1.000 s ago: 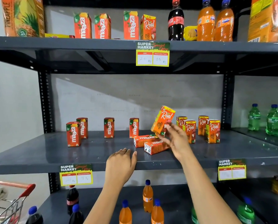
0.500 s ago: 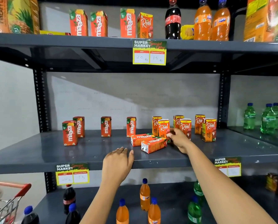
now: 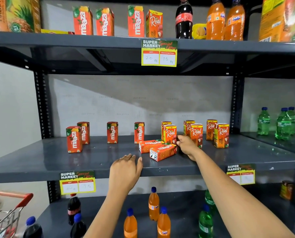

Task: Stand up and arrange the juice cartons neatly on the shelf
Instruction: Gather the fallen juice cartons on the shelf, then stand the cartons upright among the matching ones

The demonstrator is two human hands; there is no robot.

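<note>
On the grey middle shelf (image 3: 40,162) several orange maaza cartons (image 3: 112,132) stand spaced apart on the left. Two maaza cartons (image 3: 163,152) lie flat on their sides in the middle. Several Real cartons (image 3: 221,135) stand in pairs to the right. My right hand (image 3: 187,146) reaches in, its fingers closed against the lower right side of an upright Real carton (image 3: 169,133) that stands on the shelf just behind the lying ones. My left hand (image 3: 126,169) rests palm down on the shelf's front edge, fingers spread, holding nothing.
The top shelf (image 3: 91,41) carries more cartons, a cola bottle (image 3: 184,18) and orange soda bottles. Green bottles (image 3: 283,124) stand at the right. The lower shelf holds soda bottles (image 3: 153,203). A red-handled cart (image 3: 11,210) is at lower left. Price tags (image 3: 158,53) hang on shelf edges.
My right hand brought the tilted Real carton down from the air and stood it on the shelf behind the lying maaza cartons. The left hand stayed on the shelf edge.
</note>
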